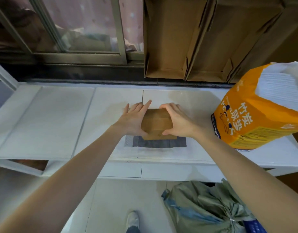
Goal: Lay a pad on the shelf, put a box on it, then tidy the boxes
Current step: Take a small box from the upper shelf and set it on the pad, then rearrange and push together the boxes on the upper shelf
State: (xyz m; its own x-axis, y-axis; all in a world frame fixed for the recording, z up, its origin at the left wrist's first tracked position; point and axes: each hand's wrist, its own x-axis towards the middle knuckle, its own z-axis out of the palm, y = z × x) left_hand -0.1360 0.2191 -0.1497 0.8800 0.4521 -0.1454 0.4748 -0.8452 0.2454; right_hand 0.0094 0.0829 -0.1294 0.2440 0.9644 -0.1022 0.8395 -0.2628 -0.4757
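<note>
A small brown cardboard box (156,123) rests on a white pad with a dark grey centre (161,144), which lies flat on the white shelf (44,121). My left hand (134,119) presses against the box's left side with fingers stretched out. My right hand (176,121) grips its right side and top edge. Both hands hold the box between them.
An orange pack of pads (255,113) stands on the shelf at the right, close to my right arm. Tall empty cardboard boxes (187,39) lean at the back behind the shelf. A green sack (203,207) lies on the floor below, next to my shoe (132,219).
</note>
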